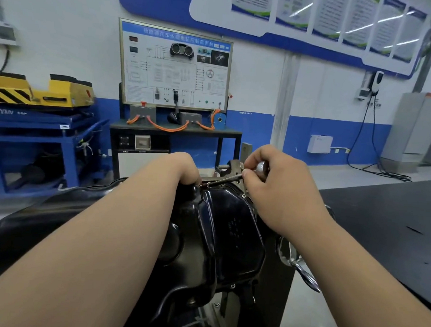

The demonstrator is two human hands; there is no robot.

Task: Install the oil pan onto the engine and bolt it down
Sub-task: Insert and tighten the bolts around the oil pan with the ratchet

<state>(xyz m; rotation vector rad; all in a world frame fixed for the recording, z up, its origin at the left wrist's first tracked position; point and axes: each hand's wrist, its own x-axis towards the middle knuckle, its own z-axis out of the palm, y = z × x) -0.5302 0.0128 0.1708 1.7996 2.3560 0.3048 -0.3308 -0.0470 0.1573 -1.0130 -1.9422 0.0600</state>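
Room: we stand in a workshop with white-and-blue walls and a pale grey floor.
Oil pan (231, 228): glossy black, right below us, bulging upward between our forearms; a bolt (244, 196) sits in its right flange.
Table (380, 220): a dark top just to our right of the pan.
Right hand (277, 186): thumb and fingers pinch a slim metal tool (227, 180) that slants down and left to the pan's far rim.
Left hand (182, 169): knuckles up at that far rim, beside the tool's tip. The fingers curl under out of sight, so we cannot tell what they hold.
Far wall: a wiring training board (174, 65) above a black bench (176, 130) with orange cables (166, 127).
Far left: a yellow machine (39, 91) on a blue stand (38, 131).
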